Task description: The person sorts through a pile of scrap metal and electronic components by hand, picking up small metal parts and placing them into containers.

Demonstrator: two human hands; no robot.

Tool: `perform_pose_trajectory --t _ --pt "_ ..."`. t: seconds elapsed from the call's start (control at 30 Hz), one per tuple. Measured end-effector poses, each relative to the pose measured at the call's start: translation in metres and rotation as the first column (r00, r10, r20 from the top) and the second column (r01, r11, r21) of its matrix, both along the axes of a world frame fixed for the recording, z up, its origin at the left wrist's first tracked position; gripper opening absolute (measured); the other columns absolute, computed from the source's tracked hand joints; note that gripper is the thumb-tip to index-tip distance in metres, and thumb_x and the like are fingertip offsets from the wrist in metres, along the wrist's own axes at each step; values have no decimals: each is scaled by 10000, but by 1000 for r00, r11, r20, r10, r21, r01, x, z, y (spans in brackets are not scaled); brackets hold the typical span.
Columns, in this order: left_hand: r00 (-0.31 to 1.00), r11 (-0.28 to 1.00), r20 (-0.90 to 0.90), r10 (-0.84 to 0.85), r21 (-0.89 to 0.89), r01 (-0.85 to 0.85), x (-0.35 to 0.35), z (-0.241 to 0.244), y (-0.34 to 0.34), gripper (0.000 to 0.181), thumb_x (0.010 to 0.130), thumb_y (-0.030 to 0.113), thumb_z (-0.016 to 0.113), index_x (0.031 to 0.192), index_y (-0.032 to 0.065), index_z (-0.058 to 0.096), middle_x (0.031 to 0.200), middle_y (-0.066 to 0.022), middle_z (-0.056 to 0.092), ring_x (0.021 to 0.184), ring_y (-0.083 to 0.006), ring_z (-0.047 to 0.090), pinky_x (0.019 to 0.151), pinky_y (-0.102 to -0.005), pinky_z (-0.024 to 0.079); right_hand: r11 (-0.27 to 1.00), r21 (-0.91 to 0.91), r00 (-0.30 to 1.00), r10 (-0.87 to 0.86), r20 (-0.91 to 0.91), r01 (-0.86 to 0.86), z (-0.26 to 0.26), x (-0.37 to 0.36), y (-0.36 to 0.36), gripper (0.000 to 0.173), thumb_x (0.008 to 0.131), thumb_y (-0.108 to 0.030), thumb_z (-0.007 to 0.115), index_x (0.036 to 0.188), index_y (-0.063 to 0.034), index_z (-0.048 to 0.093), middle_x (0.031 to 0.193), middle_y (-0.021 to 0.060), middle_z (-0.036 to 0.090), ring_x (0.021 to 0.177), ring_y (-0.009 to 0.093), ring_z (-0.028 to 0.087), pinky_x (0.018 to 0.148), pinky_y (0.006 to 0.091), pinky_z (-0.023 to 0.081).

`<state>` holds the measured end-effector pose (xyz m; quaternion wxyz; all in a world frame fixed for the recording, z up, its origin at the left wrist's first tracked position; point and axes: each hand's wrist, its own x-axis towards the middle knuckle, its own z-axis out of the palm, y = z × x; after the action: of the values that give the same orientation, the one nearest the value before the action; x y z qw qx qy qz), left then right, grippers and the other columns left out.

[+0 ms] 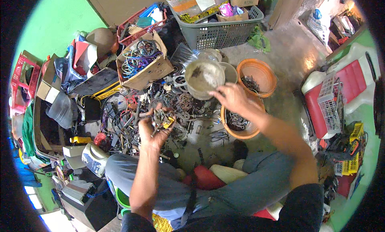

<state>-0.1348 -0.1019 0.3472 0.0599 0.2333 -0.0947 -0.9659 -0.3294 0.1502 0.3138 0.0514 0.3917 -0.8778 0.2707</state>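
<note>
My left hand (155, 131) is palm up in front of me, holding a handful of small metal hardware (161, 119) with a yellow piece among it. Over the near rim of a grey-beige bucket (207, 93) is my right hand (230, 96), its fingers slightly curled; whether it pinches something small cannot be told. Right of the bucket stand two orange basins: the nearer one (224, 125) holds metal bolts or sockets (237, 120), and the farther one (272, 78) holds a small heap of dark screws or nails (250, 83). My right forearm passes over the nearer basin.
A wide pile of cables and metal parts (129, 126) spreads left of the bucket. Behind it are a cardboard box of cables (150, 75) and a grey plastic basket (222, 36). A red-and-white seat (315, 108) with a white crate lies at right. Several tools (219, 136) lie on the floor.
</note>
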Motion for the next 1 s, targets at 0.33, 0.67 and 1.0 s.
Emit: perform_pose_trajectory --t 0.33,0.67,1.0 --pt "993 997 118 1 80 -10 61 -39 -9 318 994 251 449 1197 57 600 1021 -122 656 975 -310 609 928 -529 496 966 163 969 -221 110 202 -131 214 -2 329 896 -374 678 843 -51 709 766 205 648 709 395 662 622 474 540" --pt "993 993 117 -18 119 4 61 -36 -7 363 1002 252 392 1268 71 560 1055 -134 650 1011 -320 602 964 -519 478 954 256 890 -250 382 158 -151 276 -8 409 920 -404 641 834 -10 708 752 249 670 695 425 662 660 499 542" --pt "990 994 141 6 108 -21 58 -40 -7 370 1001 259 396 1233 54 598 1038 -125 658 986 -295 612 945 -534 491 932 290 864 -320 389 215 -166 263 -17 415 968 -362 569 810 -2 702 707 254 653 671 437 660 640 522 539"
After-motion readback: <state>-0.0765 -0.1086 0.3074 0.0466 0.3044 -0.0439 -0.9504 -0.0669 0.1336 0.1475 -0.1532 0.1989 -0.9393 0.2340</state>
